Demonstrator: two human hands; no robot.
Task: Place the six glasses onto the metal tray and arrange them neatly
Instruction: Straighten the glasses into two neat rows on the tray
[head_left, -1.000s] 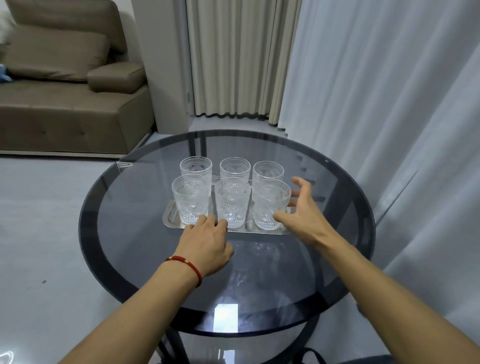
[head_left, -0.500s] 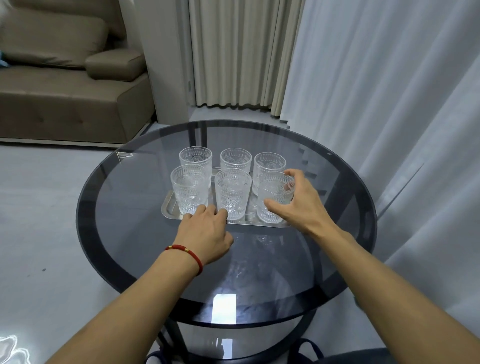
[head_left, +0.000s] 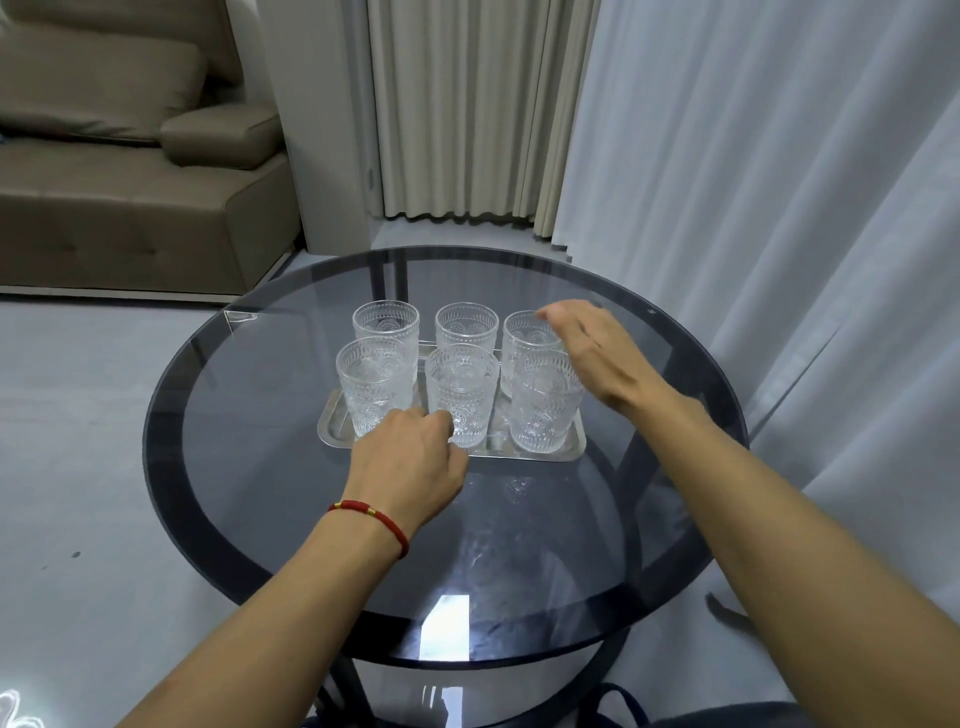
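Note:
Several clear patterned glasses stand upright on the metal tray (head_left: 328, 426), in two rows of three: back left (head_left: 385, 325), back middle (head_left: 466, 325), back right (head_left: 524, 332), front left (head_left: 371, 384), front middle (head_left: 461, 395), front right (head_left: 545, 400). My left hand (head_left: 410, 462), with a red bracelet on the wrist, has curled fingers on the tray's front rim between the front left and front middle glasses. My right hand (head_left: 597, 353) hovers with fingers spread, fingertips at the rim of the back right glass, holding nothing.
The tray sits mid-way on a round dark glass table (head_left: 260, 467) with a black frame. A brown sofa (head_left: 130, 208) stands at the far left. Pale curtains (head_left: 779, 208) hang close along the table's right side and behind it.
My right hand left the front right glass and moved up and back to the back right glass. My left hand stayed at the tray's front rim.

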